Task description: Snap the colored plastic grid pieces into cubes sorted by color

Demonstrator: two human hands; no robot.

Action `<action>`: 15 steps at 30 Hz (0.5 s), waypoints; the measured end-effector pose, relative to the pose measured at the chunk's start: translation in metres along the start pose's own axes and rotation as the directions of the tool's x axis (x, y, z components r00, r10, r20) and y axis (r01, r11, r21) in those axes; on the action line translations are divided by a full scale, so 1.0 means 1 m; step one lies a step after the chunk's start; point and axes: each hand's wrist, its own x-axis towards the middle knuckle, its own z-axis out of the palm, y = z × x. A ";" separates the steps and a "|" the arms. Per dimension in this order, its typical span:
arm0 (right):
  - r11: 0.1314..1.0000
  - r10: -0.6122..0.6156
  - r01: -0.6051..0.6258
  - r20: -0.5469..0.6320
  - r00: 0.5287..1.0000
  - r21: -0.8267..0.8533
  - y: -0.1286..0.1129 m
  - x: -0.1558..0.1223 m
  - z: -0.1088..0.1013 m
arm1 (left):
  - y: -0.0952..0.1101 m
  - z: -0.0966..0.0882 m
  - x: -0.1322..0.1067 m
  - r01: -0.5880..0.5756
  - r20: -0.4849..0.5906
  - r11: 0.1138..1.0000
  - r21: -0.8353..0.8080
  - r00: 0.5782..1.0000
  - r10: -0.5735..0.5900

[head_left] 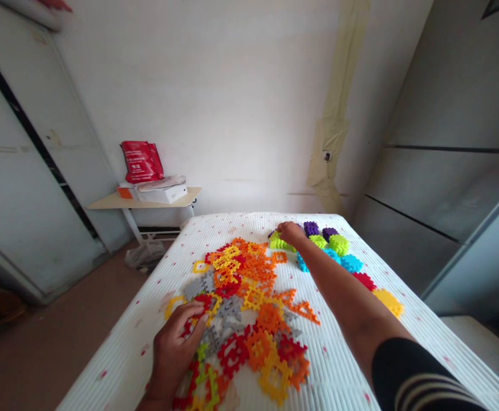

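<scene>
My left hand (pixel 176 338) is at the near left side of a heap of interlocking plastic building pieces, thumb and index finger apart. A red piece (pixel 206 299) lies by its fingertips, and I see no piece clearly gripped. Stretched to the far side, my right hand (pixel 291 232) is closed at a row of lime green interlocking pieces (pixel 280 244), fingers bent down on them; its fingertips are partly hidden. In the heap are orange pieces (pixel 253 268), yellow pieces (pixel 275 377) and grey pieces (pixel 228 311).
Sorted stacks stand at the right: purple (pixel 311 229), lime green (pixel 339 245), blue (pixel 352 263), red (pixel 364 279) and yellow (pixel 388 302). All lie on a white ribbed cover (pixel 146 319). A small table (pixel 108 201) with boxes and a red bag (pixel 140 161) is at back left.
</scene>
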 end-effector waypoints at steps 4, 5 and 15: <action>1.000 0.008 -0.006 0.063 0.998 -0.031 0.002 0.006 0.003 | 0.005 -0.003 0.003 0.000 -0.010 1.000 -0.007 1.000 0.000; 0.999 0.009 -0.006 0.069 0.998 -0.038 0.002 0.006 0.003 | 0.006 -0.003 0.003 -0.001 -0.009 1.000 -0.009 1.000 0.001; 0.997 0.038 -0.034 0.056 0.998 -0.066 -0.008 -0.003 0.002 | 0.008 -0.003 0.004 0.035 -0.017 0.999 -0.033 0.999 -0.035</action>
